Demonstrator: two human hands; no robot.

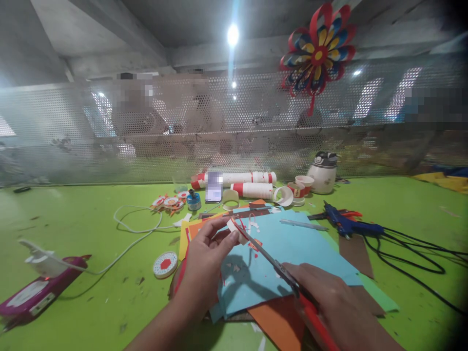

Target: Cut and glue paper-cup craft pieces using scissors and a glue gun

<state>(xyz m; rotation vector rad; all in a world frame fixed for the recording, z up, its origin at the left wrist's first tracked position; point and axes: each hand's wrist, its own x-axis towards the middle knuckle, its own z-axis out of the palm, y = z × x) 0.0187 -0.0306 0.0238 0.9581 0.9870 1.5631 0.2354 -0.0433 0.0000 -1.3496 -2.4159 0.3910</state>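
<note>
My left hand (212, 253) pinches a small white paper cup piece with a red edge (237, 231) between thumb and fingers. In my right hand (329, 297) is a pair of scissors (272, 261) with red handles, its blades reaching up to the piece. Below both hands lies a light blue sheet of paper (307, 258), scattered with small white and red scraps (255, 243). Orange, yellow, brown and green sheets show under it. Left of my left hand rests a round white disc with a red hexagon (165, 264).
A phone (214, 187) leans against stacked paper cups (252, 190) at the back. A blue glue gun (347, 222) with black cables lies right. A purple power strip (40, 287) with a white cable is left. A mesh partition (234, 122) stands behind; a paper flower (319, 54) hangs above.
</note>
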